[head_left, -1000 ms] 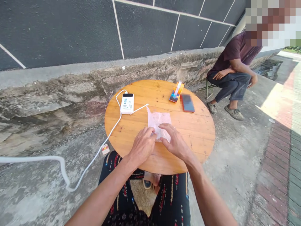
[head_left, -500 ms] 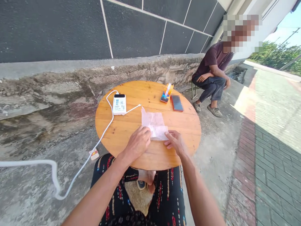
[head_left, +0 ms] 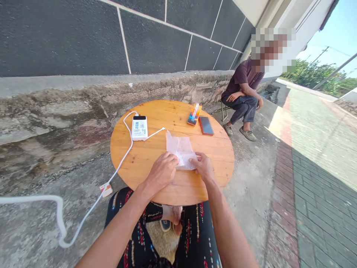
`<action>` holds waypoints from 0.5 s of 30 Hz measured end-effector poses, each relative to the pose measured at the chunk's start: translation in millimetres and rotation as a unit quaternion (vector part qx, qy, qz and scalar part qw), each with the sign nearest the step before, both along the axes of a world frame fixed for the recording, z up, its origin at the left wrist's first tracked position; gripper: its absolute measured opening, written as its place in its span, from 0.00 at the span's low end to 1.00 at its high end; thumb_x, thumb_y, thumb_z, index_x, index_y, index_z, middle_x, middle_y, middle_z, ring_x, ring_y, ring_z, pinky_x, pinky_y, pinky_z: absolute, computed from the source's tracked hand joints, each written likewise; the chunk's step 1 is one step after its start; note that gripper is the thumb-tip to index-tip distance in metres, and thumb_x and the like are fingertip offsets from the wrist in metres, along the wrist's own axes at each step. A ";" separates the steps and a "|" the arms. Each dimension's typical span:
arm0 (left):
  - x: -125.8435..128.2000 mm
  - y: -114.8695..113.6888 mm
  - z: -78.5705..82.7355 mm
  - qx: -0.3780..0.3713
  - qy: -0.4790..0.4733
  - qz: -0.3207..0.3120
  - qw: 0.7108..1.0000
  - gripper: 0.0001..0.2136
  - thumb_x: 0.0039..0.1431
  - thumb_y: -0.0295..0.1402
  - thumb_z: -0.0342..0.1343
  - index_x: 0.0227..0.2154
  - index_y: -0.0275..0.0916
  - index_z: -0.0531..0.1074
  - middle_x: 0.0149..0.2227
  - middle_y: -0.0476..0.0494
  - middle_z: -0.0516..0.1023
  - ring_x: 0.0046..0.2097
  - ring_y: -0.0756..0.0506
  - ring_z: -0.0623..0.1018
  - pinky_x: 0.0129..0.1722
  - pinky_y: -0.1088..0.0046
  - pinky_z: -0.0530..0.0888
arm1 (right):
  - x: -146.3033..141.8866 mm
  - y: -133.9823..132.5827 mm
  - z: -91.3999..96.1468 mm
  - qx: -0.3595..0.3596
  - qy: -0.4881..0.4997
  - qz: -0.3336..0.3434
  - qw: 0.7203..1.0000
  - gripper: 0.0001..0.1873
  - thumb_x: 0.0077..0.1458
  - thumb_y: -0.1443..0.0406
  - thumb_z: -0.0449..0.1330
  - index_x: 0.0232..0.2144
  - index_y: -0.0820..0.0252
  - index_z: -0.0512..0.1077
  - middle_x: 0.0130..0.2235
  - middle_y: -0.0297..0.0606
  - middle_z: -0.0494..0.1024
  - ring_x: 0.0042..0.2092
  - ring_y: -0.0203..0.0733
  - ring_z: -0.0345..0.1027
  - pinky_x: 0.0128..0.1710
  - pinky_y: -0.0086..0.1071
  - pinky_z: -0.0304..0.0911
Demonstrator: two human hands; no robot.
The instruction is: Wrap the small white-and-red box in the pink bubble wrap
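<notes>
- Outdoors, a round wooden table stands on grey concrete ground, its orange-brown top marked with dark knots and plank lines
- On its near half lies a thin pinkish translucent sheet, creased, its near part between the two hands
- The right hand pinches the sheet's right edge between thumb and fingers
- The left hand rests with bent fingers over the sheet's left edge (whether it grips or only presses, I cannot tell)
- Toward the table's left side sits a white power bank with a black end; a white cable runs beside it and off over the table's edge
- A short white lead reaches from the power bank toward the sheet
- At the far right, an orange-and-blue tape dispenser lies just beside a dark, red-edged flat device, partly pixelated
- Behind rises a dark wall with white lines, above a rough, stained base
- To the right a person sits on a low stool; beyond, sunlit paving meets greenery
</notes>
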State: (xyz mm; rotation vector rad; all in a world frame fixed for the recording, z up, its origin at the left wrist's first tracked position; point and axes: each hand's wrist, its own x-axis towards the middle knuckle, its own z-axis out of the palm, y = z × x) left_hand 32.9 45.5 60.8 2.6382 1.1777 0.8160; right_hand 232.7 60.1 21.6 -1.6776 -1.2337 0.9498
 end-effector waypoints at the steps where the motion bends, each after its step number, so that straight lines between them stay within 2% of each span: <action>1: 0.1 0.4 0.0 -0.002 -0.002 -0.001 1.000 0.12 0.49 0.16 0.46 0.29 0.37 0.70 0.37 0.43 0.75 0.44 0.43 0.70 0.46 0.65 0.70 | 0.1 -0.4 -0.4 -0.001 -0.001 -0.002 1.000 0.28 0.45 0.58 0.59 0.48 0.64 0.63 0.28 0.33 0.74 0.16 0.32 0.59 0.12 0.25 0.50; 4: -0.1 1.1 -1.0 -0.005 -0.009 -0.002 1.000 0.12 0.50 0.16 0.46 0.29 0.38 0.70 0.38 0.44 0.75 0.45 0.44 0.70 0.46 0.65 0.70 | -1.7 -0.9 -0.5 0.006 -0.013 0.004 1.000 0.27 0.46 0.59 0.58 0.48 0.64 0.63 0.28 0.34 0.74 0.18 0.33 0.61 0.14 0.26 0.52; 8: 0.0 0.7 -2.6 -0.006 -0.002 -0.001 1.000 0.12 0.51 0.16 0.47 0.30 0.39 0.69 0.38 0.45 0.74 0.44 0.44 0.69 0.46 0.66 0.70 | -9.1 1.5 4.2 0.043 -0.064 -0.007 0.997 0.26 0.44 0.63 0.57 0.47 0.63 0.65 0.26 0.31 0.71 0.25 0.37 0.65 0.22 0.27 0.57; 11: 0.7 0.5 -3.8 -0.003 0.005 -0.003 1.000 0.12 0.51 0.16 0.47 0.31 0.39 0.69 0.41 0.45 0.73 0.46 0.44 0.68 0.47 0.66 0.69 | -17.3 1.8 12.6 0.070 -0.107 -0.021 0.991 0.28 0.41 0.65 0.57 0.49 0.64 0.65 0.26 0.30 0.70 0.29 0.39 0.66 0.28 0.29 0.59; 15: 1.4 1.7 -4.3 -0.004 0.023 -0.007 1.000 0.11 0.51 0.17 0.47 0.30 0.39 0.69 0.40 0.45 0.73 0.46 0.44 0.68 0.48 0.65 0.69 | -31.2 -1.6 25.9 0.106 -0.189 0.010 0.976 0.31 0.44 0.67 0.54 0.53 0.67 0.62 0.26 0.31 0.72 0.30 0.40 0.66 0.31 0.30 0.59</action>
